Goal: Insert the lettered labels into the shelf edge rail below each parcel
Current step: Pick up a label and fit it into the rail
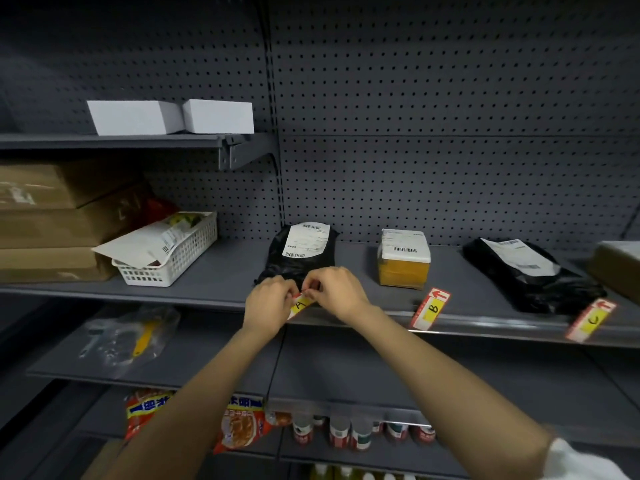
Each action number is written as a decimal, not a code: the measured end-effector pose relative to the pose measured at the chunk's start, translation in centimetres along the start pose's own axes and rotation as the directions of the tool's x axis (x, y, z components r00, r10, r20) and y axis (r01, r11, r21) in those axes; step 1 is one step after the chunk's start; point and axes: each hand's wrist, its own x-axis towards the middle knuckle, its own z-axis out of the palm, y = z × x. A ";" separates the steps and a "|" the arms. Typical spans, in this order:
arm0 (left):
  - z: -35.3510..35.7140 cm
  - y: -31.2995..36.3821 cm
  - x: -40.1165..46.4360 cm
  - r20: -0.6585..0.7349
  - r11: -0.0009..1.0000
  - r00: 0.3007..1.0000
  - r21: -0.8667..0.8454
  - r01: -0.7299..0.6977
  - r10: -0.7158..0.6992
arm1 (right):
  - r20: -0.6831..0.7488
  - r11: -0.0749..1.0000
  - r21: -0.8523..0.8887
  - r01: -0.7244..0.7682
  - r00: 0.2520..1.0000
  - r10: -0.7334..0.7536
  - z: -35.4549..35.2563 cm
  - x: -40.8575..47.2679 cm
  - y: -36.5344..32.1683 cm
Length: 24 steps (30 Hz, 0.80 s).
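Both hands pinch the label A (300, 304), a red and yellow card, at the shelf edge rail (485, 329). My left hand (268, 299) grips its left end and my right hand (334, 291) its top right corner. Just behind it lies a black bag parcel (301, 254) with a white shipping sticker. The label B (430, 309) lies slanted on the shelf in front of a small yellow box parcel (403, 259). The label C (591, 320) lies slanted in front of a second black bag parcel (530, 275).
A white basket (176, 259) with envelopes stands at the left, beside stacked cardboard boxes (52, 220). Two white boxes (169, 116) sit on the upper shelf. A clear bag (128, 336) lies on the shelf below; snack packs (239, 422) and bottles (360, 433) fill the lowest one.
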 end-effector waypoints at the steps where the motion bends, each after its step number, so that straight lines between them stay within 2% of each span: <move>1: -0.2 -0.2 0.1 0.028 1.000 1.000 0.000 0.012 -0.012 | 0.007 1.000 -0.001 -0.015 1.000 0.015 0.3 0.0 0.0; 7: -0.1 -1.3 -0.7 0.067 0.995 0.994 -0.055 0.085 -0.081 | 0.065 0.992 -0.009 -0.127 0.990 0.127 1.6 -0.9 1.5; 11: -0.3 -2.4 -1.5 0.046 0.992 0.995 -0.078 0.097 -0.094 | 0.014 0.996 -0.027 -0.091 0.996 0.091 2.0 -1.5 1.5; 15: -0.1 -2.9 -2.3 0.030 0.994 0.997 -0.081 0.067 -0.065 | -0.026 0.993 -0.117 -0.019 1.000 0.017 2.4 -2.3 1.6; 19: 0.2 -2.6 -2.8 0.019 0.999 1.000 -0.043 0.023 -0.022 | -0.024 0.986 -0.166 -0.018 1.000 0.015 2.6 -3.2 1.9; 24: 0.1 -2.1 -2.9 0.013 1.000 1.000 0.021 -0.006 0.006 | -0.008 0.989 -0.149 -0.025 1.000 0.024 2.2 -4.0 2.2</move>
